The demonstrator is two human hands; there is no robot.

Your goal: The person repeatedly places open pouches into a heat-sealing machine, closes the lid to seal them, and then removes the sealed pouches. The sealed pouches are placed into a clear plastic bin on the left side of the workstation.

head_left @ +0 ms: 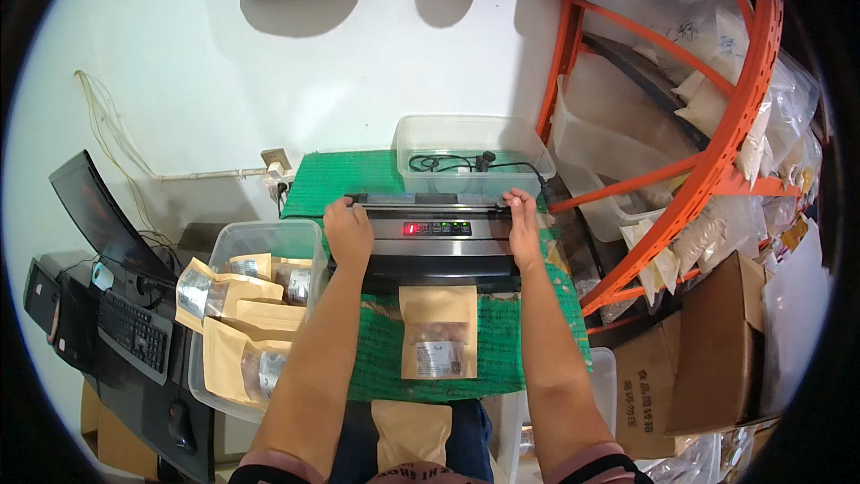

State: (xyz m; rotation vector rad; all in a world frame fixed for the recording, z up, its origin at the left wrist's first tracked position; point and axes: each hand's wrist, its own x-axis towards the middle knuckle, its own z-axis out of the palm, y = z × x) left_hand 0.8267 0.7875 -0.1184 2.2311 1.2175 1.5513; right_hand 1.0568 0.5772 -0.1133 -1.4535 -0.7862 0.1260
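Observation:
A silver and black vacuum sealer (pixel 430 246), with a lit red display and a row of buttons, sits on the green-covered table. My left hand (pixel 348 231) curls its fingers around the left end of the sealer's lid (pixel 430 207). At the opposite end, my right hand (pixel 523 222) grips the lid's right corner. Between my forearms a brown kraft pouch (pixel 438 305) lies flat, its clear window and white label facing up. The pouch's top edge is at the sealer's front. Another kraft pouch (pixel 412 426) rests on my lap.
To my left, a clear plastic bin (pixel 309 235) holds several kraft pouches, beside a monitor (pixel 112 215), keyboard (pixel 134 327) and mouse (pixel 181 423). Behind the sealer stands a clear tub (pixel 475 133) with a black cable. An orange shelf frame (pixel 690 224) and cardboard box (pixel 712 350) stand at right.

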